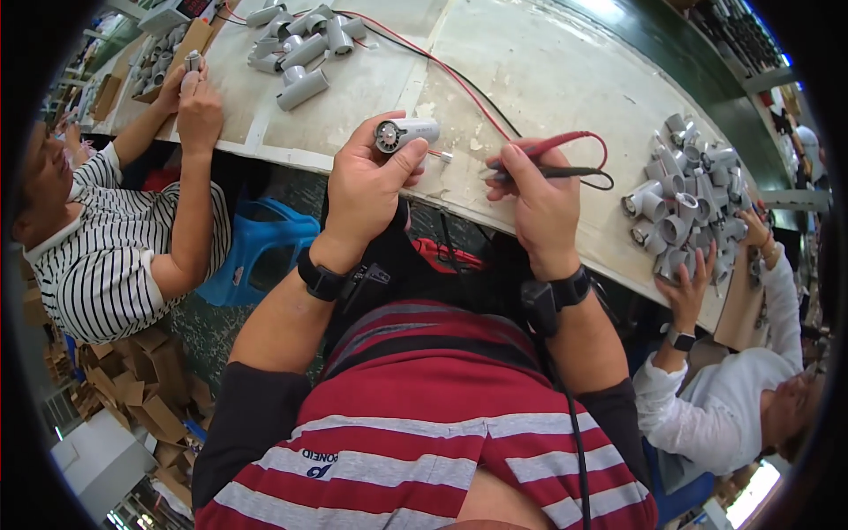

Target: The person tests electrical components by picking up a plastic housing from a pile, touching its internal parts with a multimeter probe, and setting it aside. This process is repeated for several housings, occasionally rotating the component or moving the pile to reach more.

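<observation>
My left hand (365,190) is closed around a grey cylindrical motor unit (415,132), just above the table's front edge. The unit lies sideways, and its round end with fan-like blades shows at the left. A short wire with a small white connector (445,156) sticks out below it, by my thumb. In my right hand (545,208) are two test probes, a red one (552,142) and a black one (561,172), gripped together between thumb and fingers. Their tips point left toward the connector, apart from it. My fingers partly hide both probes.
Grey housings (303,88) lie loosely at the back left of the worktable (353,84); a bigger heap (685,194) covers its right end. Red and black leads (442,66) cross the tabletop. Co-workers sit on both sides, hands on similar parts. A blue stool (261,243) stands at left.
</observation>
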`<state>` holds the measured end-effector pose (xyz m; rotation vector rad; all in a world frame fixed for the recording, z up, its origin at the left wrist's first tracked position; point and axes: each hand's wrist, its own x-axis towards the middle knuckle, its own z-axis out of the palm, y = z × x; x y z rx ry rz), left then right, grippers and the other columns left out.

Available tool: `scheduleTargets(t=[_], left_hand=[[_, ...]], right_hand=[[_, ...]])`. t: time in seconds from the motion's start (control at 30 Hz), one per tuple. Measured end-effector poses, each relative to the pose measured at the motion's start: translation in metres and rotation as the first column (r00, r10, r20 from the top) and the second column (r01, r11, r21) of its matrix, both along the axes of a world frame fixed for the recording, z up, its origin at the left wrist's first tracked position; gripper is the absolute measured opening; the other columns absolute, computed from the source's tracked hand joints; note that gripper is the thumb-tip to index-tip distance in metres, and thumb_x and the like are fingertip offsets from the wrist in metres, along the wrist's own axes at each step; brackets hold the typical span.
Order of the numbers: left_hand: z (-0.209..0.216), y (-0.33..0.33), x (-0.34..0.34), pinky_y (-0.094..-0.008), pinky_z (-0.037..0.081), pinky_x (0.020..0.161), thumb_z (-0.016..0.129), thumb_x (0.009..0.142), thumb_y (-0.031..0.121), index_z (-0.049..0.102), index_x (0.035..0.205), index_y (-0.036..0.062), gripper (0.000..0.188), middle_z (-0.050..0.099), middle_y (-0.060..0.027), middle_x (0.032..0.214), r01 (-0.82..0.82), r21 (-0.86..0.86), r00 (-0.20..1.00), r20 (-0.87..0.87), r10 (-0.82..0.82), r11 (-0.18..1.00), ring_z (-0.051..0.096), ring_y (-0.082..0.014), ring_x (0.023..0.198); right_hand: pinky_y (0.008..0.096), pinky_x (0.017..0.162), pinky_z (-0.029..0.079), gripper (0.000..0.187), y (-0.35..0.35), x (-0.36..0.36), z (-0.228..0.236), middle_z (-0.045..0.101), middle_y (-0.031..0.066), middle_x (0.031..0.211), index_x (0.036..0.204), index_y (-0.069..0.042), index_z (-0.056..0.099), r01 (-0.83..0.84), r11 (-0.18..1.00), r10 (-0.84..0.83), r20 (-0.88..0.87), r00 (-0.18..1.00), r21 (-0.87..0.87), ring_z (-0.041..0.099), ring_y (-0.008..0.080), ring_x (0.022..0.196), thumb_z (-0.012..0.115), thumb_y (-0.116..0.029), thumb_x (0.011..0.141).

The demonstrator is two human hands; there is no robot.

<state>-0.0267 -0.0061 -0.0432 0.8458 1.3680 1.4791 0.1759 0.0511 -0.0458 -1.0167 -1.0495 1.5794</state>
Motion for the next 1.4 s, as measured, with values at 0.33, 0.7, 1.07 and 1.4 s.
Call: scheduleTargets(t=[0.33, 0.7, 1.07, 1.4], left_hand=[[0.009, -0.001, 0.006, -0.0217, 0.054, 0.056, 0.080, 0.097, 0.026, 0.064, 0.116, 0.0021, 0.036, 0.075, -0.0050, 0.089, -0.073, -0.061, 0.997, -0.012, 0.072, 0.995, 0.068, -0.0083, 0.067], [0.003, -0.003, -0.003, -0.0226, 0.057, 0.058, 0.075, 0.101, 0.024, 0.062, 0.124, 0.0022, 0.035, 0.075, -0.0089, 0.095, -0.001, -0.053, 0.999, -0.045, -0.002, 0.999, 0.073, -0.0128, 0.073], [0.003, 0.003, -0.010, -0.0235, 0.055, 0.056, 0.079, 0.098, 0.022, 0.062, 0.119, 0.0007, 0.035, 0.072, -0.0049, 0.085, 0.009, -0.075, 0.998, 0.056, -0.005, 0.997, 0.065, -0.0085, 0.065], [-0.013, 0.007, -0.012, -0.0232, 0.054, 0.056, 0.078, 0.099, 0.022, 0.060, 0.124, 0.0011, 0.037, 0.071, -0.0042, 0.085, 0.005, -0.061, 0.999, 0.033, -0.003, 0.998, 0.064, -0.0079, 0.064]], right_hand=[[0.0266, 0.063, 0.059, 0.015, 0.005, -0.036, 0.002, 0.074, 0.0084, 0.088, 0.107, 0.001, 0.069, -0.030, 0.994, 0.008, 0.215, 0.977, 0.102, 0.071, 0.0145, 0.071, 0.072, -0.012, 0.100], [0.0260, 0.058, 0.058, 0.015, 0.015, -0.047, 0.016, 0.073, 0.0065, 0.084, 0.103, 0.001, 0.071, -0.002, 1.000, -0.005, 0.322, 0.947, 0.021, 0.070, 0.0131, 0.068, 0.074, -0.013, 0.098], [0.0254, 0.057, 0.057, 0.015, 0.008, -0.053, -0.007, 0.073, 0.0058, 0.081, 0.102, 0.000, 0.072, -0.007, 0.967, -0.120, 0.479, 0.869, 0.253, 0.069, 0.0112, 0.066, 0.076, -0.013, 0.097], [0.0243, 0.058, 0.058, 0.012, 0.010, -0.058, -0.017, 0.072, 0.0048, 0.080, 0.102, -0.002, 0.072, 0.004, 0.947, -0.168, 0.487, 0.857, 0.320, 0.067, 0.0094, 0.067, 0.077, -0.012, 0.097]])
